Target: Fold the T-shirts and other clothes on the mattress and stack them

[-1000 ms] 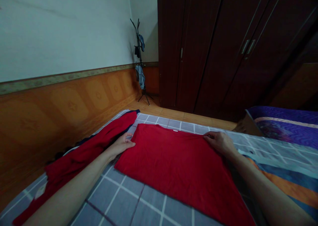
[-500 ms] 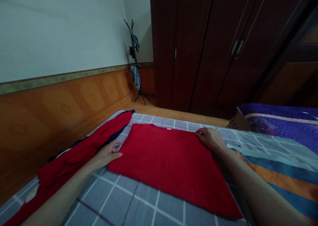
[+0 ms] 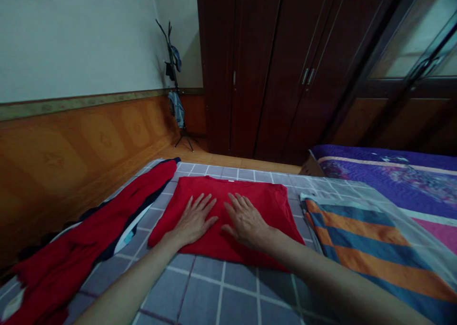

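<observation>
Left hand (image 3: 194, 222): open, palm down, fingers spread on the cloth; grips nothing. Right hand (image 3: 246, 220): likewise open and spread, just beside the left; grips nothing. The flat palms, near the middle of the cloth, probably serve to press it smooth and hold it steady.

Red shirt (image 3: 221, 246): one, spread directly under both hands, extending beyond them on every side. White neck label (image 3: 231, 181) at the far edge, ahead of the fingertips; the neckline points away from the person, perhaps to keep the shirt square to the body. Sleeves: cannot be made out clearly.

Checked bedsheet (image 3: 203, 287): beneath the shirt, a flat support for the pressure.

Red-and-navy garment (image 3: 103, 220): lengthwise, left of the left hand, apart from the shirt. Blue-and-orange striped cloth (image 3: 367, 234): right of the right hand, beyond the shirt's side; seemingly set aside to leave working room.
</observation>
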The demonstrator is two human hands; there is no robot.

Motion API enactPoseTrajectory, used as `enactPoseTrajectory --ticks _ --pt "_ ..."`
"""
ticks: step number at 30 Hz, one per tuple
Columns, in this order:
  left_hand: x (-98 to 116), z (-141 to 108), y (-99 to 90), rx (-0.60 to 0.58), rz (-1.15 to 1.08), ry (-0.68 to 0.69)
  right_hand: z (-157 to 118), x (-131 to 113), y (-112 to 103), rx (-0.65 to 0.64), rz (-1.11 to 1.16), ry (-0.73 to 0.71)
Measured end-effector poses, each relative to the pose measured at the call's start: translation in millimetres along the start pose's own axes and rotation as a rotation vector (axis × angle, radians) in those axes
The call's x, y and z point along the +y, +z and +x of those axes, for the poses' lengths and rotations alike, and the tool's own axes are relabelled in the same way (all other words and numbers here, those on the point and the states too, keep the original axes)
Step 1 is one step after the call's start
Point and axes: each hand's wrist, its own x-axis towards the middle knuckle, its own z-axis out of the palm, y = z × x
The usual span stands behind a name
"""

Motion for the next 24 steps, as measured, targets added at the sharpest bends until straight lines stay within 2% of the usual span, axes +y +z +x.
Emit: enactPoseTrajectory --ticks 2,4,7,9,11,13,17,21,24 --pt "-2.8 0.2 5.0 -0.031 -0.012 -0.026 -14.9 13.6 14.3 -0.041 -0.017 0.073" --pt "-4.5 -0.4 5.3 -0.045 -0.011 -0.044 -32.7 41.1 19.3 -0.057 -0.081 0.208" --pt "-5.2 -0.6 3.8 -0.066 -0.016 -0.051 -55.4 81.1 8.7 -0.085 -0.244 0.416" --pt "-5.5 -0.4 4.1 -0.069 -0.023 -0.050 -61.0 88.6 -3.4 -0.091 -0.321 0.495" --pt "-5.5 -0.3 5.2 -0.067 -0.030 -0.047 -57.1 75.0 -11.4 -0.049 -0.325 0.467" --pt "-4.7 -0.7 5.9 -0.060 -0.033 -0.038 -46.8 46.7 -11.1 0.002 -0.245 0.356" --pt "-4.9 -1.6 4.8 -0.050 -0.030 -0.021 -30.7 -5.6 10.1 -0.025 0.009 0.161" --pt "-22.7 -1.7 0.5 -0.043 0.041 -0.077 -35.6 -13.0 30.7 -0.036 0.079 0.233" --pt "-38.8 -2.0 -4.5 -0.014 0.154 -0.230 -40.7 -7.5 34.2 -0.048 0.072 0.297"
